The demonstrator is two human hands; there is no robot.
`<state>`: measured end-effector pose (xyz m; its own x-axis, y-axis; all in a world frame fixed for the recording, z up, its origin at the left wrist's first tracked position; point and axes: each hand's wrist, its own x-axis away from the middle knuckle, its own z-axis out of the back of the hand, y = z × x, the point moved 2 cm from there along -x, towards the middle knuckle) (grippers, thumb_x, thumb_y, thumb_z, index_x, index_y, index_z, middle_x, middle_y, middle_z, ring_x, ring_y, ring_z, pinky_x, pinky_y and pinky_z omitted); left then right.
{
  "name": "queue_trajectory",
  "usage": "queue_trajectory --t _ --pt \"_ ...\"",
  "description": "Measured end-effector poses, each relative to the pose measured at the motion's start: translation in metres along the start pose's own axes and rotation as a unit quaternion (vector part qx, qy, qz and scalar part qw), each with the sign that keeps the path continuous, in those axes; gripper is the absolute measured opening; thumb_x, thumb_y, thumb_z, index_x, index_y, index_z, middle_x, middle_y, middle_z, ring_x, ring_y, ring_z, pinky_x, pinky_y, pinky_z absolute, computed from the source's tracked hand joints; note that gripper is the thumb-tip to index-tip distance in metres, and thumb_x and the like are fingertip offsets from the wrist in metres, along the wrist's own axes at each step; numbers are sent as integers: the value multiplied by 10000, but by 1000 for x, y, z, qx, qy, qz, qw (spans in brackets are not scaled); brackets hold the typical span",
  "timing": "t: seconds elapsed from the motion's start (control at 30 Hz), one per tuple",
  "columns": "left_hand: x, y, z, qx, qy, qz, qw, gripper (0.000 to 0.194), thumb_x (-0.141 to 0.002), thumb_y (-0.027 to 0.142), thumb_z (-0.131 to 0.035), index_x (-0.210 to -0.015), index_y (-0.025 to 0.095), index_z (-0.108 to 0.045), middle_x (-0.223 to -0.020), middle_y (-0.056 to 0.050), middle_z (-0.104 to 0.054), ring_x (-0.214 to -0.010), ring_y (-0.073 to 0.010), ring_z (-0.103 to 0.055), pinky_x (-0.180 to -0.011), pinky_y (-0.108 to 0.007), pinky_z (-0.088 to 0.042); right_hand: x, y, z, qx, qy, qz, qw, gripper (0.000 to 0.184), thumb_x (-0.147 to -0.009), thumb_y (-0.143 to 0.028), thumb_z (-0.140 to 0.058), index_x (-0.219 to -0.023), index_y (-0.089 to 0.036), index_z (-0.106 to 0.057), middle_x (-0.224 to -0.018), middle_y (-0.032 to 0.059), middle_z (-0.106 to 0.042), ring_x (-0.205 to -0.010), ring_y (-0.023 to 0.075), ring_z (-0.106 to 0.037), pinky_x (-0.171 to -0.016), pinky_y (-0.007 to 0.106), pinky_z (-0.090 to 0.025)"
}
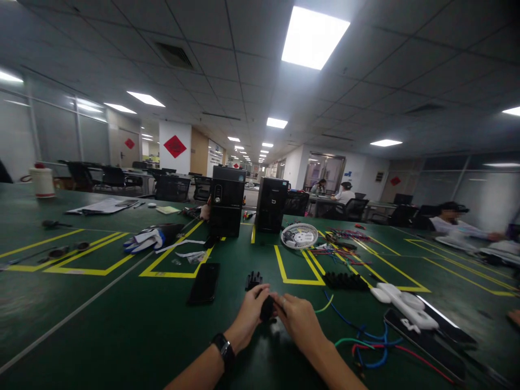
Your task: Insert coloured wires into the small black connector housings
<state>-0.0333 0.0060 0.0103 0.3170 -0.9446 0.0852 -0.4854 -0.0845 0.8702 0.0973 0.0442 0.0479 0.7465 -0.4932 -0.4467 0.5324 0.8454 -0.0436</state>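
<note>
My left hand [252,310] and my right hand [298,319] meet low in the middle of the view, over the green table [122,336]. Both pinch a small black part [267,309] held between their fingertips. A watch sits on my left wrist. Just beyond my hands lies a small black connector block [253,280]. A black phone [203,283] lies flat to the left of my hands. Loose coloured wires [365,341] trail on the table to the right of my right hand.
Two black computer towers [226,200] [271,205] stand mid-table, a white fan grille [299,235] beside them. White gloves [144,240] lie left, a white device [402,304] and dark tablet right. Yellow tape marks bays. People sit at the far right.
</note>
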Motion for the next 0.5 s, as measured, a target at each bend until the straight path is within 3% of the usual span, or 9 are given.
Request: queue_trajectory --t 0.23,0.5 --pt "6 8 0 -62 12 -37 997 458 -764 390 -631 -1154 164 -545 -1029 -133 -660 -754 -196 -650 -582 -286 -519 1 -3 -1 -108 1 21 994 275 -946 -241 -390 -1004 -208 -657 -878 63 -671 -776 178 -645 -699 254 -449" --pt "8 14 -7 -113 -54 -37 992 349 -771 363 -596 -1073 190 -593 -1046 -114 -643 -748 -189 -637 -554 -260 -519 3 -1 5 -119 -3 -11 993 286 -944 -258 -388 -868 -195 -656 -802 55 -654 -740 186 -628 -668 269 -425"
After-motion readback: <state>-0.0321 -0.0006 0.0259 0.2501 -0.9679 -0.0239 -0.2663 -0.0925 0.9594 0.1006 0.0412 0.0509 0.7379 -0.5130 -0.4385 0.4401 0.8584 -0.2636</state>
